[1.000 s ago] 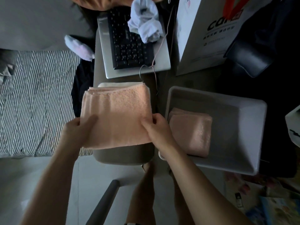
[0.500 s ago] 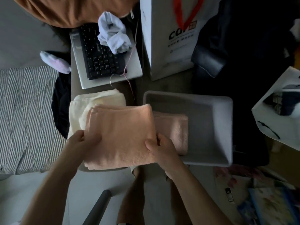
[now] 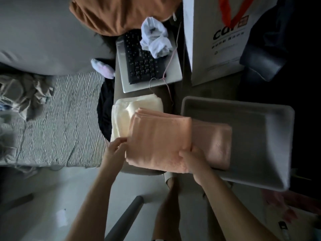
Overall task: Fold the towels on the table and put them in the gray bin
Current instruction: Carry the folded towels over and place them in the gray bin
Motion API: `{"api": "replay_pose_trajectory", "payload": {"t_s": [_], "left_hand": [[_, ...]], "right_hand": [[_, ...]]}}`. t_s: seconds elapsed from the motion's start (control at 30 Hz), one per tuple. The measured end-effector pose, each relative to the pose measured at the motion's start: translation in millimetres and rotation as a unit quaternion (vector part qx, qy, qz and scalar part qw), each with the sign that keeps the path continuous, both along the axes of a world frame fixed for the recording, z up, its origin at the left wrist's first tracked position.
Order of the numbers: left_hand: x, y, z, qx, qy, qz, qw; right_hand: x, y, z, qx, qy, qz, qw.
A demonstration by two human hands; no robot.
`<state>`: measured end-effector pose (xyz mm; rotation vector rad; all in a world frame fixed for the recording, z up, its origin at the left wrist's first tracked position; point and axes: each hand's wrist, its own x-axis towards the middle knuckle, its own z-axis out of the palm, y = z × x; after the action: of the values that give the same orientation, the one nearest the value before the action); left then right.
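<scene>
A folded peach towel (image 3: 159,141) is held by its near corners, gripped between the left hand (image 3: 115,150) and the right hand (image 3: 192,159), so the stack is kept flat. It is carried over the near left rim of the gray bin (image 3: 271,119), partly covering the peach towel inside (image 3: 215,143). A cream towel (image 3: 125,113) is left on the table (image 3: 161,92), judged next.

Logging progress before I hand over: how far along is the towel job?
Done: one folded pink towel already lies inside the gray bin. In hand: a second folded peach towel, gripped by the left hand and right hand, overlapping the bin's near-left edge but not yet set down in it. Left: a cream towel lies on the table behind it and must go in too.
</scene>
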<state>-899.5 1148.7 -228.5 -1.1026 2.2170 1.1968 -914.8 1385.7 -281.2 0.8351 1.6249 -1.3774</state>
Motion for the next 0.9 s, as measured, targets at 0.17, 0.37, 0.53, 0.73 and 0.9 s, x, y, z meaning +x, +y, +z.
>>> {"api": "replay_pose_trajectory", "payload": {"t_s": [0.17, 0.37, 0.53, 0.73, 0.9], "left_hand": [[-16, -14, -4, -0.02, 0.009, -0.054, 0.998], [-23, -36, -5, -0.062, 0.056, -0.046, 0.995], [-10, -16, -6, -0.131, 0.086, -0.031, 0.987], [10, 76, -7, 0.102, 0.013, -0.026, 0.994], [20, 165, -23, 0.315, -0.075, 0.077, 0.943]], "right_hand": [[-3, -7, 6, -0.043, 0.016, -0.033, 0.998], [-11, -9, 16, -0.049, 0.051, -0.052, 0.996], [-6, 3, 21, -0.056, 0.08, -0.065, 0.993], [3, 64, 32, -0.145, 0.075, -0.104, 0.981], [14, 157, 38, -0.187, 0.051, -0.135, 0.972]]}}
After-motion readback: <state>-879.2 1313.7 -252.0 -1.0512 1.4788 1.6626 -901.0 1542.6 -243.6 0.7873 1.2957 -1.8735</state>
